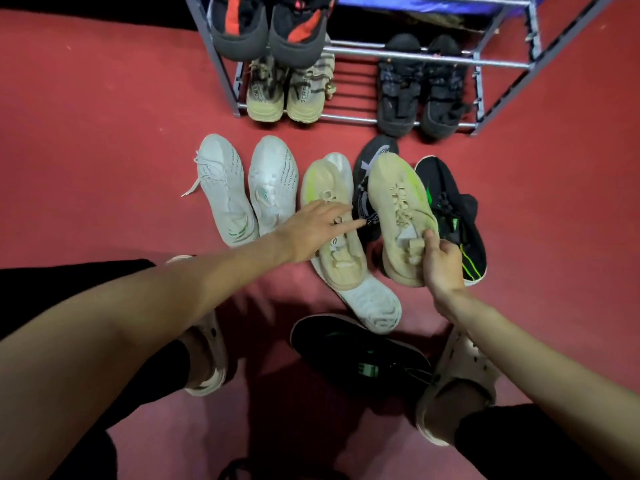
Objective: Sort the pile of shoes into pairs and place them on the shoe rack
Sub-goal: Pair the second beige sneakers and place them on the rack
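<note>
Gripping the heel of a beige shoe (398, 209) with fingers clamped on it, the right hand (441, 261) holds it over black shoes (450, 216) on the red floor (104, 150); the left hand (311, 230), fingers spread apart, rests on its matching beige shoe (332, 216), beside a white pair (246, 188) below the shoe rack (346, 84)

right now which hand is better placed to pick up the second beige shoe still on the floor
Left. The left hand is open over that beige shoe; the right hand grips its match.
</note>
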Motion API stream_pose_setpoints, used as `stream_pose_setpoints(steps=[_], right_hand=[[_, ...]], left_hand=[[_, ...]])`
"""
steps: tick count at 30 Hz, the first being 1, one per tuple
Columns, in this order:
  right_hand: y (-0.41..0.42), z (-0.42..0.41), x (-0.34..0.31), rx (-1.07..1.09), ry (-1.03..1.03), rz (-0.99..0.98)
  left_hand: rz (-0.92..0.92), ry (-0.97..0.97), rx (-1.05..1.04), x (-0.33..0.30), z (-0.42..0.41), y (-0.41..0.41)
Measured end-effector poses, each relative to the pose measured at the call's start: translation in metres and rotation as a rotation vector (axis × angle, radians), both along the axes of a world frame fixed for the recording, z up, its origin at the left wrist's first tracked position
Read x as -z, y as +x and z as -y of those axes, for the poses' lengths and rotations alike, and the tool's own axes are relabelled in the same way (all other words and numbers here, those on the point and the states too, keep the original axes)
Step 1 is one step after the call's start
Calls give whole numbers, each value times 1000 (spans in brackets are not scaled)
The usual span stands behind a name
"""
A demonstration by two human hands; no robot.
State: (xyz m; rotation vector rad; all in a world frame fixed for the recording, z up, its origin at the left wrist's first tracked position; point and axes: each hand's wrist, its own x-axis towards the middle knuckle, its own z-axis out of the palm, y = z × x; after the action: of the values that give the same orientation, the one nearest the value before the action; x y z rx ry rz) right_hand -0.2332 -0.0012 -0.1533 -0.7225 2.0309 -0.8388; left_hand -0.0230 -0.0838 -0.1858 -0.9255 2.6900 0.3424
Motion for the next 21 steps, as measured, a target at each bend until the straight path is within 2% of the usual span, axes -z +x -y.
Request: stream_pose_setpoints(steps=[4, 6, 9, 13, 17, 21], right_hand=[[-1, -3, 7, 12, 2, 9], [1, -3, 6, 19, -9, 44], [2, -4, 2, 37, -31, 96], [0, -10, -10, 4, -83, 179], [-7, -11, -16, -61, -96, 199], [-10, -11, -20, -75, -104, 264]], left_hand=[[-237, 96, -660, 1, -46, 2], [-344, 273, -1031, 1, -64, -3], [-428, 657, -1519, 7, -79, -17], [-496, 1001, -1634, 10, -94, -34], [-677, 1005, -1777, 5, -90, -45], [-816, 1101, -1936, -8, -78, -45]])
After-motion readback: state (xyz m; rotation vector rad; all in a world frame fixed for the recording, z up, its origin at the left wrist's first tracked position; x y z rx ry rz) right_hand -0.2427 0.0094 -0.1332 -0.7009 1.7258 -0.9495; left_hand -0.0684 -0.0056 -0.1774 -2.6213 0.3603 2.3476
